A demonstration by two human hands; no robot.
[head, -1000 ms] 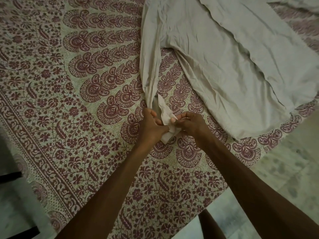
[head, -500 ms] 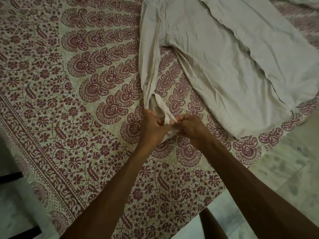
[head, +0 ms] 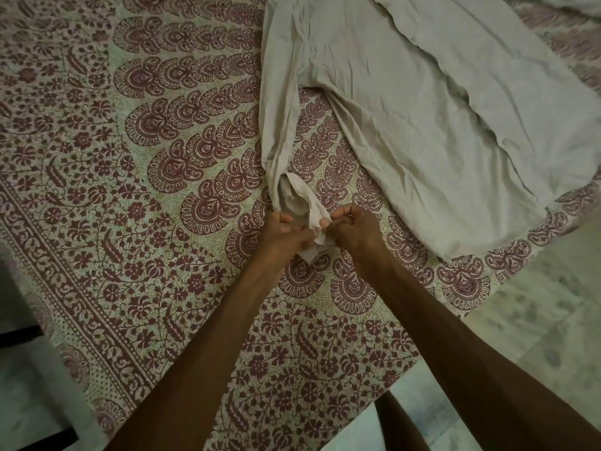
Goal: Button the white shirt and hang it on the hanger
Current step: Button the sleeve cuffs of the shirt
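Cream bedsheet (head: pixel 130 222), maroon paisley and floral print, dotted border. Pale mottled floor (head: pixel 536 304) right of the bedsheet, more off its lower-left border. Two black bars (head: pixel 19 332) left of that border.

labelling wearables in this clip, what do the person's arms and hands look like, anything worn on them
Both are bare. The left forearm and right forearm show no sleeve anywhere up to the frame's edge. The left hand and right hand wear no gloves, and no watch, bracelet or ring shows on the parts in view.
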